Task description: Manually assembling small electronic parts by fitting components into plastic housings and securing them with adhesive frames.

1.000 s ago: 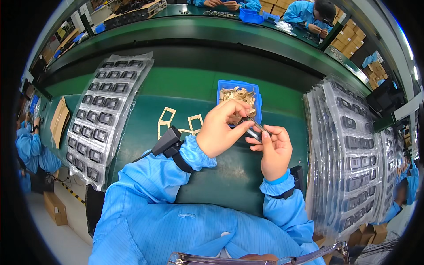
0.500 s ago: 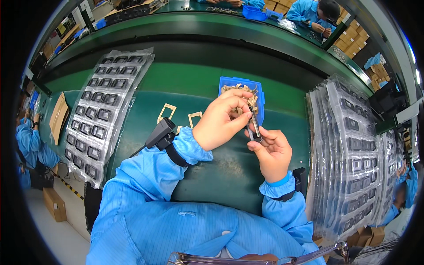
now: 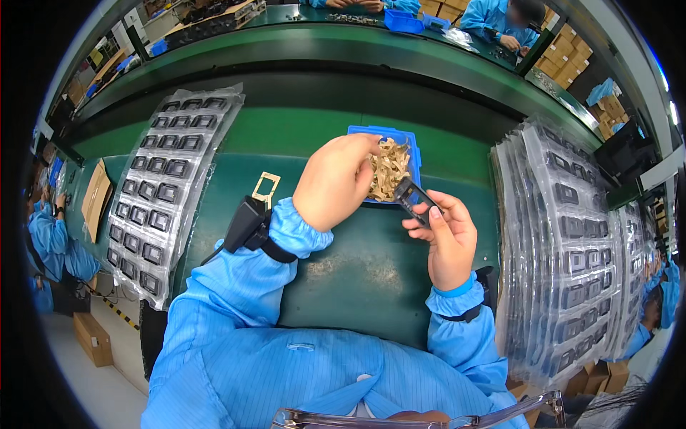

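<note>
My right hand (image 3: 451,239) holds a small black rectangular frame (image 3: 414,196), tilted, between thumb and fingers at the near right corner of a blue bin (image 3: 416,159). Crumpled tan strips (image 3: 388,170) fill that bin. Over its left side reaches my left hand (image 3: 336,177), with thumb and forefinger apart and nothing visible between them; the other fingers are mostly hidden behind the hand. A flat tan rectangular frame (image 3: 266,186) lies on the green table just beyond my left wrist.
Left on the table (image 3: 343,300) lies a clear plastic tray sheet (image 3: 158,189) with rows of black frames. Layered similar sheets (image 3: 557,250) stand at right. A brown cardboard piece (image 3: 96,200) rests far left. Co-workers in blue (image 3: 493,21) sit across the bench.
My left hand has left the black frame and moved left over the bin's edge. My right hand has turned the black frame, so its broad face shows.
</note>
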`<state>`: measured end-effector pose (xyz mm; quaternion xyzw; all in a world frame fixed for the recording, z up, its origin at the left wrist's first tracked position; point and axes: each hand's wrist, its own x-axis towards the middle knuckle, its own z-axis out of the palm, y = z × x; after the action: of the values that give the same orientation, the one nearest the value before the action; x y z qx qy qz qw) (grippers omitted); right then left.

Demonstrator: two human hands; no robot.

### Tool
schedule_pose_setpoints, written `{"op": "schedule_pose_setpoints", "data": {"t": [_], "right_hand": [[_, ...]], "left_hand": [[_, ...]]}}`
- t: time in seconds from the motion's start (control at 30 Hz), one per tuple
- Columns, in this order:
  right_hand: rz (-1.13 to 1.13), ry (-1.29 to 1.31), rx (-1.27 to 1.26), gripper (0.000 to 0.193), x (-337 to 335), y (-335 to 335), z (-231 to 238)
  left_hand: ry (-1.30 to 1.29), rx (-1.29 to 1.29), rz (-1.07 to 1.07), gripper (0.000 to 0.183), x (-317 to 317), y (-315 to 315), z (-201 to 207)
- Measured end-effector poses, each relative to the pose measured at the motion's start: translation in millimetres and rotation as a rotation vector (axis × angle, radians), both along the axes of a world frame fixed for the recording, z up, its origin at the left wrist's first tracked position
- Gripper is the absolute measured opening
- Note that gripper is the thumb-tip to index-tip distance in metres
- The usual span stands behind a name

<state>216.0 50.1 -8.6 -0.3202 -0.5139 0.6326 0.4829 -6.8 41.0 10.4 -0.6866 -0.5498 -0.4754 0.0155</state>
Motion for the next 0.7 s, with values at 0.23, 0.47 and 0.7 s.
{"op": "schedule_pose_setpoints", "data": {"t": [0.23,0.47,0.7], "right_hand": [[0.123,0.066,0.042,0.016,2,-3,-3],[0.074,0.065,0.222,0.016,-1,-10,-6],[0.054,0.050,0.309,0.014,-1,-12,-6]], "left_hand": [[-0.793,-0.573,-0.539,0.027,29,-23,12],[-0.630,-0.463,-0.514,0.015,26,-27,13],[-0.450,-0.248,-0.536,0.013,24,-27,6]]}}
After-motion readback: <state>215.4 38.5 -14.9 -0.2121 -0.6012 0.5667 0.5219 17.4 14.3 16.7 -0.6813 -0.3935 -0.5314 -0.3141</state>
